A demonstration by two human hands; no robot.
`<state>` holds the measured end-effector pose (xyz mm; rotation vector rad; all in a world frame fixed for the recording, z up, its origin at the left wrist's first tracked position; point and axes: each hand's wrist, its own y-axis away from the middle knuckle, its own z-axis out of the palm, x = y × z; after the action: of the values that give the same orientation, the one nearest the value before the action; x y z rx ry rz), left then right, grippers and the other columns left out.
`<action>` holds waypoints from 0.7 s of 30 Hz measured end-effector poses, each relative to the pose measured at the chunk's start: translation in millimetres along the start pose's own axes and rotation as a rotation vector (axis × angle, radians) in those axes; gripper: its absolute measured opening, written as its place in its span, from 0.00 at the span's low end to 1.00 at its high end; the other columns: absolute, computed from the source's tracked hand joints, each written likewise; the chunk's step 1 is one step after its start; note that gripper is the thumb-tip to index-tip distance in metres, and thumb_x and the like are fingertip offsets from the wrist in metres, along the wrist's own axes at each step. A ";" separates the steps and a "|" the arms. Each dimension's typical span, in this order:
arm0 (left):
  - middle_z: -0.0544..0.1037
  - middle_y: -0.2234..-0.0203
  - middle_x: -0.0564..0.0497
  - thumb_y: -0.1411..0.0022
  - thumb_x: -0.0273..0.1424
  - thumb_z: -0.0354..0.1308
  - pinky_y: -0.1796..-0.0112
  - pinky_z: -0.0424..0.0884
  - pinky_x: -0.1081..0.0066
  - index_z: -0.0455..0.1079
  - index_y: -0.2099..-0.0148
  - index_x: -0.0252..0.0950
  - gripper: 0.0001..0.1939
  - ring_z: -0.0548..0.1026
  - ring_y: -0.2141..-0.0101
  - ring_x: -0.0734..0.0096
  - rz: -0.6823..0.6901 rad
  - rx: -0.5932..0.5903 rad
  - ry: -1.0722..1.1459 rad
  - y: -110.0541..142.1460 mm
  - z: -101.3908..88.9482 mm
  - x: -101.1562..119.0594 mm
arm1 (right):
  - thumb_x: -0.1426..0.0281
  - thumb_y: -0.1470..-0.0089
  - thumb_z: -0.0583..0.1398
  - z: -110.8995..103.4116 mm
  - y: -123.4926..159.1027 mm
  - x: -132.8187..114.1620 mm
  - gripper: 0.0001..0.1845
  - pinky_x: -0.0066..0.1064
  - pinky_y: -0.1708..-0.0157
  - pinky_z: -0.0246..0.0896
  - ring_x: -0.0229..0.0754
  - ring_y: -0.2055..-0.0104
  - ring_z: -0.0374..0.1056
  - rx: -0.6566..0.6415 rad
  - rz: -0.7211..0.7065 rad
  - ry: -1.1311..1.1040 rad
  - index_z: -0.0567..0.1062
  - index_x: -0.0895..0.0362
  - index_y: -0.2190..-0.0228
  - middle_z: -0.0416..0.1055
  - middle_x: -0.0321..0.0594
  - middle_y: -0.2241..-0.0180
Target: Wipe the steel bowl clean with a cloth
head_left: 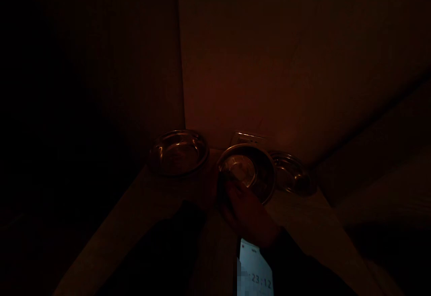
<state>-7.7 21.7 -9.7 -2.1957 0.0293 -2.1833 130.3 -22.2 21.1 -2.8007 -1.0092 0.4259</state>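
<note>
The scene is very dark. My right hand (244, 213) reaches forward from a dark sleeve and grips the near rim of a steel bowl (259, 177), which is tilted towards me. A dark shape (168, 251) at the lower left looks like my left sleeve, reaching towards the bowl's left side. Its hand is lost in shadow, so what it holds is unclear.
A second steel bowl (178, 152) sits to the left and a shallower steel dish (291, 172) to the right, both on a pale ledge (141, 206) in a wall corner. A small pale plate (249, 138) is on the wall behind. A lit phone screen (254, 271) glows below my wrist.
</note>
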 end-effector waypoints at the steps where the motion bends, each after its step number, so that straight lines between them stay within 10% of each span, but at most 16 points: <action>1: 0.78 0.53 0.45 0.32 0.40 0.38 0.46 0.67 0.62 0.71 0.49 0.37 0.24 0.75 0.51 0.60 0.003 -0.006 -0.001 -0.2 0.4 -1.0 | 0.70 0.41 0.55 -1.4 1.3 1.0 0.21 0.45 0.49 0.65 0.53 0.49 0.63 -0.008 -0.005 0.000 0.64 0.65 0.48 0.68 0.53 0.50; 21: 0.73 0.45 0.47 0.31 0.43 0.38 0.40 0.55 0.61 0.67 0.43 0.36 0.26 0.67 0.43 0.64 0.092 -0.023 0.096 2.2 5.5 1.8 | 0.70 0.45 0.58 -6.2 36.9 23.2 0.18 0.49 0.53 0.64 0.54 0.52 0.65 -0.044 -0.030 0.127 0.71 0.62 0.53 0.71 0.52 0.52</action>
<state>-2.1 19.6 -8.0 -2.0556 0.1564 -2.2471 171.5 -35.8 13.8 -2.8055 -1.0441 0.2208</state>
